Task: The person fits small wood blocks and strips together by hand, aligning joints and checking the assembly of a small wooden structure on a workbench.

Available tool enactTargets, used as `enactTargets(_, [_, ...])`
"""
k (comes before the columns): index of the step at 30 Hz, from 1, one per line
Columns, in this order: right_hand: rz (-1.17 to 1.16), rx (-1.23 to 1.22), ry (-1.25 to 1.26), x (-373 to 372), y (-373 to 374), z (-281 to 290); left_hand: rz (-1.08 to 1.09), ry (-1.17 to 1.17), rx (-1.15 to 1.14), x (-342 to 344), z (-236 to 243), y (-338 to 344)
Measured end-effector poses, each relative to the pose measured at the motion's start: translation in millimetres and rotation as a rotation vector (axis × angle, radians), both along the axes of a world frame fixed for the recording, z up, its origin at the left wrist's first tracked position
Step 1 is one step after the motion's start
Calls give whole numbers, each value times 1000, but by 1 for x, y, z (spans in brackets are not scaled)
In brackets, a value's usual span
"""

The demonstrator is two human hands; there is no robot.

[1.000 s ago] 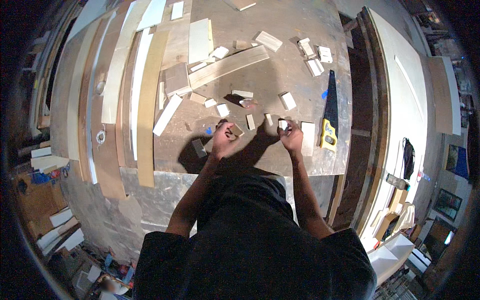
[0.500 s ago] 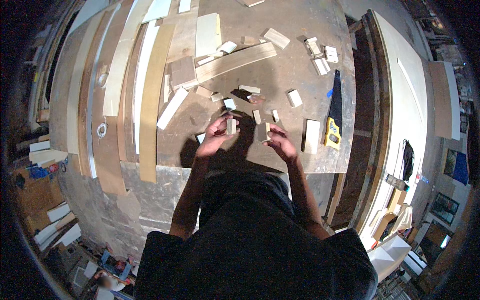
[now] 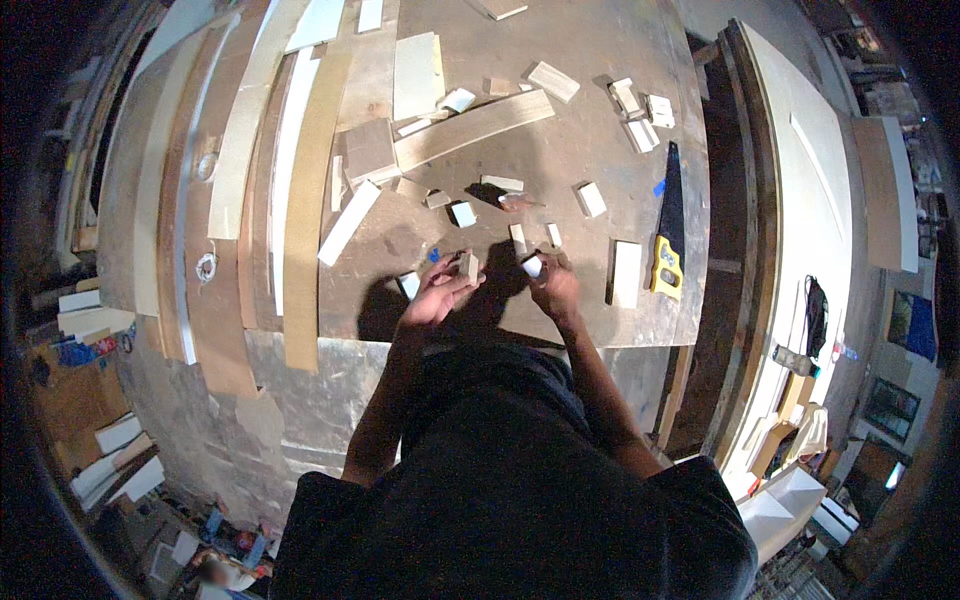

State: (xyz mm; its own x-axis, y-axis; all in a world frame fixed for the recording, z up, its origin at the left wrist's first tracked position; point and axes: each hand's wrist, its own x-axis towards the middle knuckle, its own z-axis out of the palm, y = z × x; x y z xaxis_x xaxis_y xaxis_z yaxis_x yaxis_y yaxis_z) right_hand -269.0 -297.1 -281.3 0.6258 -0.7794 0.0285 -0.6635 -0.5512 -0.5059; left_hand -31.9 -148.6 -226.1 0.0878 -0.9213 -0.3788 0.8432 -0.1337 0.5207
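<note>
Over the near edge of the workbench, my left hand is closed on a small wooden block, held upright between fingers and thumb. My right hand grips a second small block, whose pale end faces up; its fingers partly cover it. The two held blocks are a short gap apart. Just beyond them on the bench lie two thin wooden offcuts, one upright-looking and a smaller one to its right. A white-faced block rests beyond my left hand.
A handsaw with a yellow handle lies to the right, beside a pale block. Long boards cover the bench's left side. Farther off are a wide plank and several offcuts. Another light-topped table stands beyond a gap on the right.
The right hand has turned its block, so a pale end now faces up. My left hand has shifted slightly nearer and right, tilting its block.
</note>
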Motion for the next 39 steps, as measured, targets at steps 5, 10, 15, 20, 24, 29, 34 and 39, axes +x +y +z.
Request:
enactTargets(5, [-38, -274, 138, -1, -4, -13, 119, -35, 53, 7, -23, 12])
enactTargets(10, [75, 91, -102, 106, 1, 22, 201, -62, 130, 32, -31, 41])
enactTargets(15, [374, -113, -105, 219, -40, -11, 113, -259, 173, 57, 0, 50])
enactTargets(20, [310, -117, 68, 280, -20, -14, 212, -293, 203, 77, -24, 101])
enactTargets(24, [401, -230, 216, 265, -42, -25, 242, -355, 169, 88, -30, 100])
enactTargets(29, [258, 111, 235, 252, -31, -3, 310, -360, 201, 102, -25, 103])
enactTargets(34, [12, 203, -66, 240, -18, 17, 231, -202, 285, 122, -34, 81])
enactTargets(39, [168, 395, -183, 228, -25, 19, 212, -223, 262, 122, -34, 48])
